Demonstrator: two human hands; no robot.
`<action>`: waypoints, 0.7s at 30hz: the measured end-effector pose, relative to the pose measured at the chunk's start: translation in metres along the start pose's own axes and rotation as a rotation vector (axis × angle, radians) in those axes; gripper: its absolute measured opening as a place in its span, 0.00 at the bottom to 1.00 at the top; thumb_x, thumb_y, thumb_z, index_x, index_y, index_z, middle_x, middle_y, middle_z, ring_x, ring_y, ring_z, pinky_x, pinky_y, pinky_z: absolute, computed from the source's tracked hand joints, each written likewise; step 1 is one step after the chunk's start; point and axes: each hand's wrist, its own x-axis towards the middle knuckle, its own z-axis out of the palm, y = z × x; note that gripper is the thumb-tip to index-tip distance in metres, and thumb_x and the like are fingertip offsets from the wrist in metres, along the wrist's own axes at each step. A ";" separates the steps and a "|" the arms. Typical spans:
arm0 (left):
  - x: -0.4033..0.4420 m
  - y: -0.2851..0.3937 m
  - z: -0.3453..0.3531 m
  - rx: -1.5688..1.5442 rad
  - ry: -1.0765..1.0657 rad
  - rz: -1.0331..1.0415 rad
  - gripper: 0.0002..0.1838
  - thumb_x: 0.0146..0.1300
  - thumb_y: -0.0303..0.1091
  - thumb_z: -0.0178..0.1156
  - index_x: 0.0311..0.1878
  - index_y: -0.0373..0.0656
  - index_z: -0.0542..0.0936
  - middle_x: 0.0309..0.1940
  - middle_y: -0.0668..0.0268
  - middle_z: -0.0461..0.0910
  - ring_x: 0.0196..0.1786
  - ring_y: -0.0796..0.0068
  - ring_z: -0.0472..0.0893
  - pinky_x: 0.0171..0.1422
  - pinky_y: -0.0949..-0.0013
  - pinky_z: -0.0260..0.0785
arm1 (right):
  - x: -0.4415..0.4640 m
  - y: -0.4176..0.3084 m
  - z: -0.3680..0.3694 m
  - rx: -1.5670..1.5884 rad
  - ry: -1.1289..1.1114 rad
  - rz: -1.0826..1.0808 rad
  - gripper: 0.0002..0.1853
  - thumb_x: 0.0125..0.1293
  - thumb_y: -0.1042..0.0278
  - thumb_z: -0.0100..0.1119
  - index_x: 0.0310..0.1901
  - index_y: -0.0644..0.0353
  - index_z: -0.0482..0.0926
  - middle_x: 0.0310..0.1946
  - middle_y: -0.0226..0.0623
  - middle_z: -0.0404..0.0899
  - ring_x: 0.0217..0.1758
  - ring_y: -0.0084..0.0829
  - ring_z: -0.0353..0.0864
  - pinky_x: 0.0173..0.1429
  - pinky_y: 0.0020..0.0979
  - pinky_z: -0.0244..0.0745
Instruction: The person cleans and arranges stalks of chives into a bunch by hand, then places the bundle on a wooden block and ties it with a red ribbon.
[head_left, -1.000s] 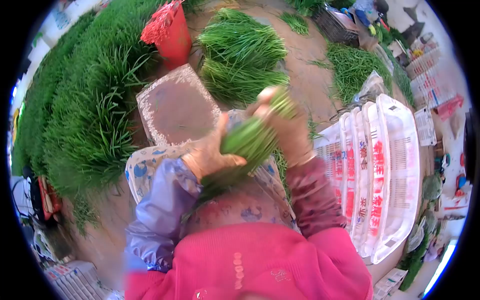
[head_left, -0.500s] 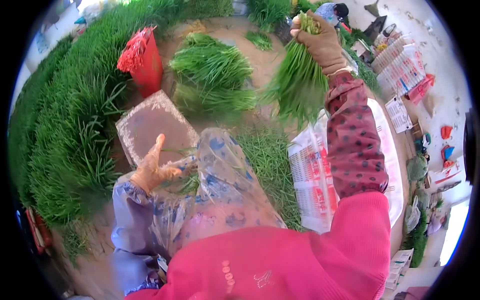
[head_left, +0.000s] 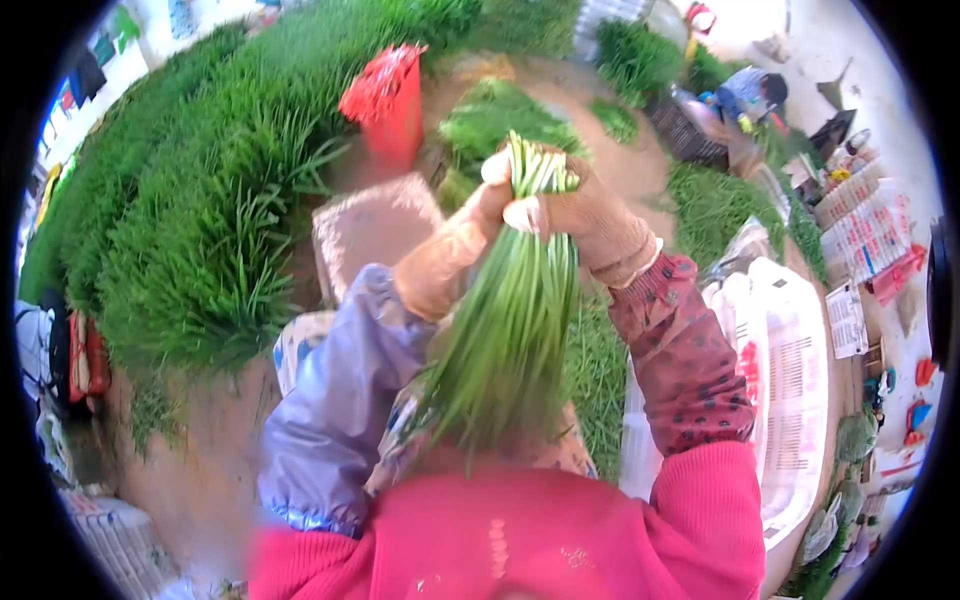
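Both gloved hands are closed round a bunch of green chives (head_left: 505, 320) in front of my chest. Its pale cut ends point up and away, while the long leaves hang down towards my lap. My left hand (head_left: 455, 245) grips the bunch from the left side, close below the ends. From the other side my right hand (head_left: 595, 220) wraps round it, thumb across the stems. A square brownish block with a worn, pale edge (head_left: 370, 235) lies beyond my left forearm. Past the hands, more cut chives (head_left: 510, 115) lie on the ground, partly hidden.
Tall chives (head_left: 180, 220) are massed along the left. A red container (head_left: 392, 135) holds red strips. White plastic baskets (head_left: 795, 390) stand at my right, with loose greens (head_left: 595, 385) beside them. Farther off, a person (head_left: 750, 95) is near a black crate (head_left: 685, 130).
My right hand has brought the bunch back from the upper right to the middle. My left hand, open over the block before, has risen and closed on it. The view has shifted.
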 end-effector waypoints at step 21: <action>-0.020 -0.044 -0.035 -0.310 0.081 -0.411 0.38 0.52 0.50 0.72 0.61 0.37 0.73 0.50 0.54 0.79 0.47 0.59 0.82 0.52 0.53 0.78 | 0.002 0.034 -0.013 -0.945 0.106 -0.382 0.27 0.59 0.63 0.65 0.60 0.61 0.76 0.60 0.44 0.75 0.64 0.33 0.73 0.68 0.33 0.64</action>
